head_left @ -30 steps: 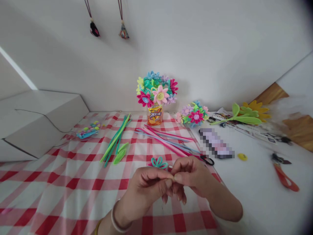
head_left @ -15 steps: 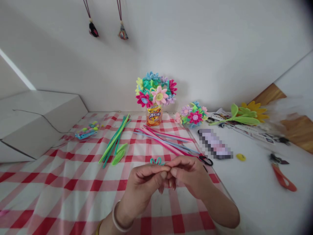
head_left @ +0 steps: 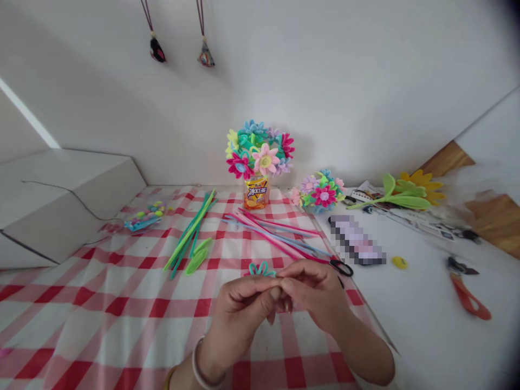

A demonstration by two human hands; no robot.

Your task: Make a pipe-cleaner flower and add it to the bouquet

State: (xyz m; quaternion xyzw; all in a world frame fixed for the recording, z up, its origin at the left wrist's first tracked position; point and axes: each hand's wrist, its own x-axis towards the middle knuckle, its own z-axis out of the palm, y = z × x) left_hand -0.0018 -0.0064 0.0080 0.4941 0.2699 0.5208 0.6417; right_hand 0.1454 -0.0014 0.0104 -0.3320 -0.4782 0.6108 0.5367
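Observation:
My left hand [head_left: 246, 311] and my right hand [head_left: 314, 298] meet fingertip to fingertip over the cloth. Both are closed in a pinch, and what sits between the fingers is hidden by them. Just beyond the fingertips shows a small looped pipe-cleaner flower [head_left: 260, 267], teal with some pink. Whether the fingers hold it or it lies behind them, I cannot tell. Close to my right hand are the black scissor handles [head_left: 342, 267], partly covered. Several pink and blue pipe cleaners [head_left: 272, 230] lie farther back.
Green pipe cleaners [head_left: 190, 230] and bent green loops [head_left: 197, 257] lie left. At the back stand a flower bouquet in a drink container [head_left: 255, 192] and a smaller bouquet [head_left: 323, 190]. A phone [head_left: 357, 240], yellow piece [head_left: 400, 262] and orange-handled pliers [head_left: 467, 292] are right; a white box [head_left: 69, 200] left.
Both hands stay pinched together at nearly the same spot, with small finger shifts. More of the looped flower shows beyond the fingertips, including some pink.

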